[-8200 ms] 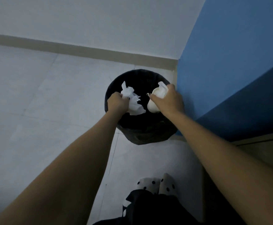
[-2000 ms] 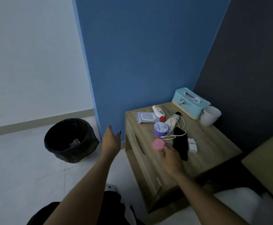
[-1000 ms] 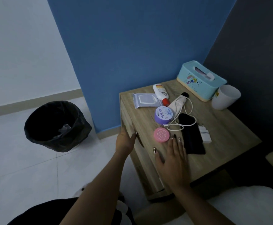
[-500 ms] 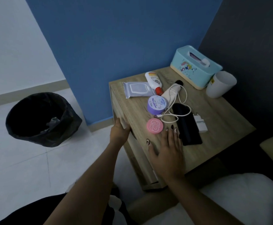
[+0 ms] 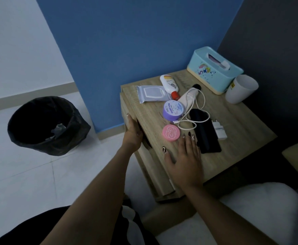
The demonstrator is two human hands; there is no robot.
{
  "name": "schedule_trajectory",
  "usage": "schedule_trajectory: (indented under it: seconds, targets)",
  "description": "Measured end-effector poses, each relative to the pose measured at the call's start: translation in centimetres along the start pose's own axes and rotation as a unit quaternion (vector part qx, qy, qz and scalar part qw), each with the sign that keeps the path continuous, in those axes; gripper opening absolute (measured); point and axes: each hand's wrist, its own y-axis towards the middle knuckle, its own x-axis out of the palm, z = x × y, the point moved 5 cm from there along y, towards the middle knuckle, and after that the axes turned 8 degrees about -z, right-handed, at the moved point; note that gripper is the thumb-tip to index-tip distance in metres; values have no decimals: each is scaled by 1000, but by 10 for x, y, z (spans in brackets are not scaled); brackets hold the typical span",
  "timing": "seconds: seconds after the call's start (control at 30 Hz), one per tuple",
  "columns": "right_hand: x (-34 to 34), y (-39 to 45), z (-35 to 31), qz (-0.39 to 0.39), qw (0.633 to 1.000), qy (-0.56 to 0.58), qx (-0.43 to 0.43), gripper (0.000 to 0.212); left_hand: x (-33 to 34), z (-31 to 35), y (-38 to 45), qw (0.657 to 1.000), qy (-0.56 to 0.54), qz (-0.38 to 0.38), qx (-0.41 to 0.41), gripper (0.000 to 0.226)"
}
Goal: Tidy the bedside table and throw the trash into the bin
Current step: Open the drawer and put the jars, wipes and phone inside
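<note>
left hand now curled on drawer front at worktop left edge | right hand flat, fingers apart, near front edge | drawer likely opens next

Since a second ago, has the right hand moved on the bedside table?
No. The right hand lies flat on the bedside table, fingertips just short of the pink round tin and the black phone, as before; only the camera shifted.
</note>
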Motion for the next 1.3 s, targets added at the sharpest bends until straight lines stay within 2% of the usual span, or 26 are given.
schedule_trajectory:
  seconds: [0.37, 0.77, 1.17, 1.3]
  targets:
    - [-3, 0, -1, -12, 1000, -2, -7, 82, -54, -25, -40, 1000, 7, 0, 24, 102]
    - [-2, 1, 1, -17, 1000, -5, -10, 80, -104, -71, -76, 999, 38, 21, 8, 102]
    - [-6, 0, -3, -19, 1000, -1, -14, 82, -115, -82, -83, 999, 39, 29, 9, 104]
    - [-15, -4, -5, -9, 997, 75, 6, 86, -113, -86, -86, 995, 68, 66, 7, 105]
